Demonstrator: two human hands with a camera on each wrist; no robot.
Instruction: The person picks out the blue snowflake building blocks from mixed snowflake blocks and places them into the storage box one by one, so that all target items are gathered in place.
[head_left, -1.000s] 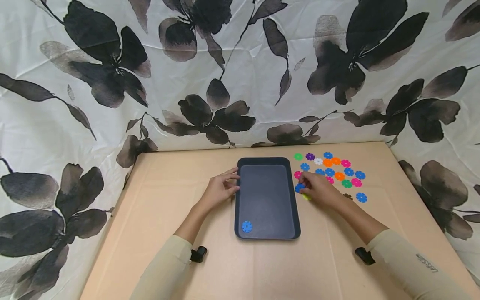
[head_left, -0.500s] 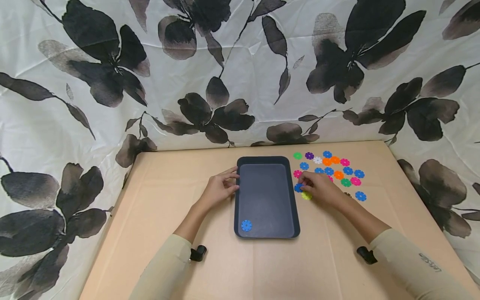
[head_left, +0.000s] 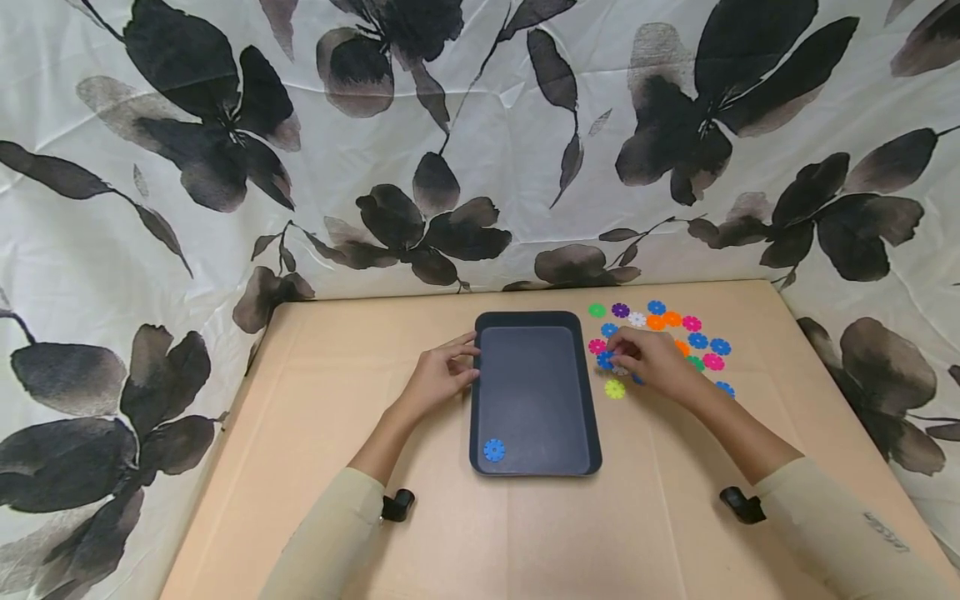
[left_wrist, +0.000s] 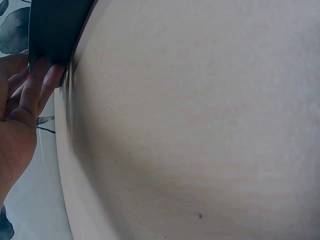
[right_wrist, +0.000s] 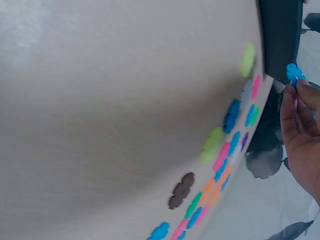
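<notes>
Pinching a small blue flower-shaped plastic disc [right_wrist: 295,73] between thumb and fingertip, the right hand [head_left: 654,362] holds it just off the right edge of the dark rectangular tray [head_left: 534,467], above the tan cardboard surface [head_left: 315,400]. The grip looks light and sits on the disc's rim (the wrist view shows most of the piece standing clear of the fingers), so the sound way to carry it, I judge, is to keep that pinch steady and lift high enough to clear the tray's raised lip before crossing over.

Another blue disc [head_left: 492,450] already lies in the near-left corner of the tray, so there is plenty of bare floor to aim for. The left hand [head_left: 442,377] rests against the tray's left edge with fingers loosely curled onto the rim; keeping that pressure on should stop the tray from skating.

The yellow-green disc [head_left: 614,388] lies just right of the tray, and the rest of the coloured discs [head_left: 697,341] spread further right; a low sweep could scatter them.
</notes>
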